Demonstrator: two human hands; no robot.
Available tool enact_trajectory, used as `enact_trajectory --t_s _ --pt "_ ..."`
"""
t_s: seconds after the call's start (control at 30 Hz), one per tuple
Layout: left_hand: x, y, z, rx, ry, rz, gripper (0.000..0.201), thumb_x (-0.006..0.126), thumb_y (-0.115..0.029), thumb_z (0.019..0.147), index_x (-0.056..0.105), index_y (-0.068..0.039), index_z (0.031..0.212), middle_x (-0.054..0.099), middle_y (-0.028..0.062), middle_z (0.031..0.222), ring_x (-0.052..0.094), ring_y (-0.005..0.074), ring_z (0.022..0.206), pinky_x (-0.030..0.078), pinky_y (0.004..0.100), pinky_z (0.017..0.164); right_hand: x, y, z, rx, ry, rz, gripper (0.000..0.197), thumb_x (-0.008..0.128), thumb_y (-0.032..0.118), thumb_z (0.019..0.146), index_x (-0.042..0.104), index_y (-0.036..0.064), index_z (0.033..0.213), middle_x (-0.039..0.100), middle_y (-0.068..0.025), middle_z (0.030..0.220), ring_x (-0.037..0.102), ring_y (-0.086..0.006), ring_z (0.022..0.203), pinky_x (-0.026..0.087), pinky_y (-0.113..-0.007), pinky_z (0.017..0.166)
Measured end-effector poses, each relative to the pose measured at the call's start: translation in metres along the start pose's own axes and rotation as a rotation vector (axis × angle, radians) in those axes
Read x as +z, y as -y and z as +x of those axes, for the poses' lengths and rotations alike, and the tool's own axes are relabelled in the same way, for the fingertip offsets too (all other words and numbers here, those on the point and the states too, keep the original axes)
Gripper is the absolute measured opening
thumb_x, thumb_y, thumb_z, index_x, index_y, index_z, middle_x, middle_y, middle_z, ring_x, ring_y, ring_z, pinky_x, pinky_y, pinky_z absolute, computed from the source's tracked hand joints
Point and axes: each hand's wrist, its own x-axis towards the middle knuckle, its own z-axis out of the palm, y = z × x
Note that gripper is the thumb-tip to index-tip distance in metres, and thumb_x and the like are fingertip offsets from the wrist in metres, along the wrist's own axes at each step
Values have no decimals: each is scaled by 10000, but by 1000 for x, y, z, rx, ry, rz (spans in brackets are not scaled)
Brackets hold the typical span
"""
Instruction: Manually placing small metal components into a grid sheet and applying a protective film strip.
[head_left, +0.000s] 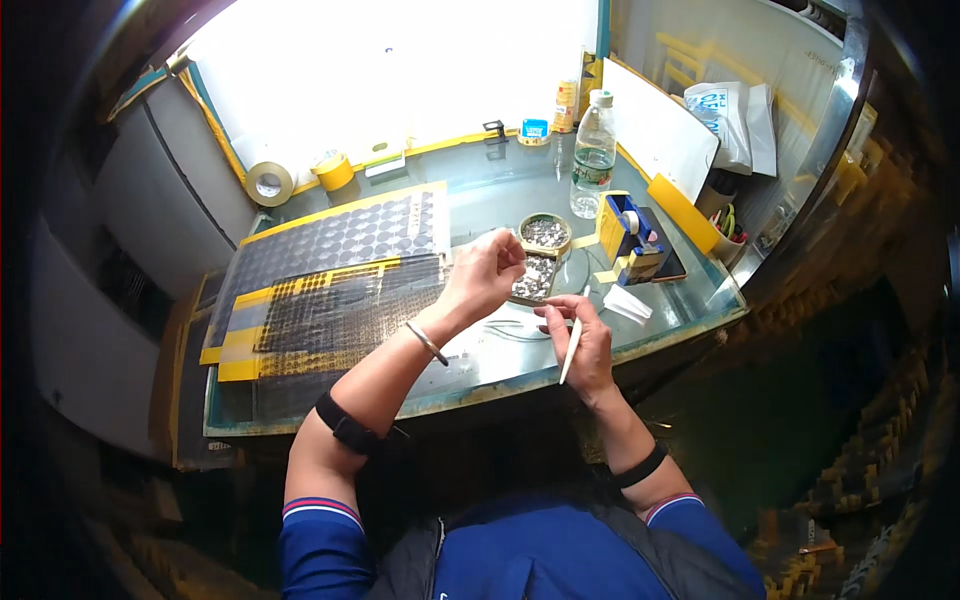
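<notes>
My left hand (487, 270) hovers just left of two small containers, its fingers bent together; what is between the fingertips, if anything, is hidden. My right hand (586, 345) is closed around a slim white stick-like tool (571, 352), held slanting like a pen near the front edge of the table. Beyond the hands lies a round dish (568, 236) filled with small black and white bits. A squarish tray (554, 275) of similar bits sits right below it, partly behind my left fingers.
Sheets with rows of dark dots (345, 315) and yellow strips cover the left side of the glass table (480, 185). A blue and yellow tape dispenser (630, 240), a plastic bottle (594, 155) and folded white paper (627, 305) stand right. Tape rolls (269, 185) line the back left beside a bright panel.
</notes>
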Motion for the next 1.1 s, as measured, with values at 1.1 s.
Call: enact_trajectory --t_s 1.1 --pt "-46 27 -149 300 -168 492 294 699 0 810 676 1 1103 665 179 1149 632 348 1094 507 429 949 7 28 -34 -305 530 -64 234 620 170 926 644 72 1137 664 -150 922 627 -362 868 461 -474 951"
